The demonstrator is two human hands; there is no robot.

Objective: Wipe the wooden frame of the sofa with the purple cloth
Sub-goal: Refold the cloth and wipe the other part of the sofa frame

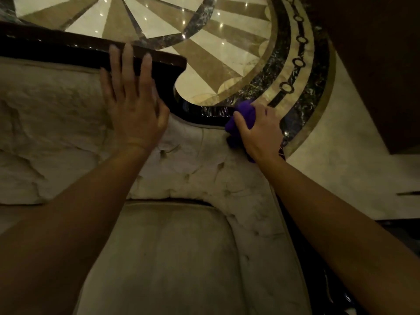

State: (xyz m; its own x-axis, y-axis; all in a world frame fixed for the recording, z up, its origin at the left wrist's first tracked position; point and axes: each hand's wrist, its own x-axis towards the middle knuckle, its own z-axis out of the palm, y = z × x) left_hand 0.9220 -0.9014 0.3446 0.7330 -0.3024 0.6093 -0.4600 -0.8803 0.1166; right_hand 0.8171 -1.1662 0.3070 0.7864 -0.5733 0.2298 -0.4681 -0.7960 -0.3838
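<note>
The sofa's dark glossy wooden frame [75,52] runs along the top of the cream tufted backrest, then curves down to a lower rail [211,113] at the right. My left hand [131,98] lies flat with fingers spread on the backrest, its fingertips resting on the upper frame. My right hand [256,130] grips a bunched purple cloth [244,113] and presses it on the lower rail's right part. Part of the cloth hangs below my wrist.
A cream seat cushion [172,251] lies below between my forearms. Beyond the sofa back is a polished marble floor [204,37] with a dark curved inlay band. A dark wooden piece of furniture [377,71] stands at the upper right.
</note>
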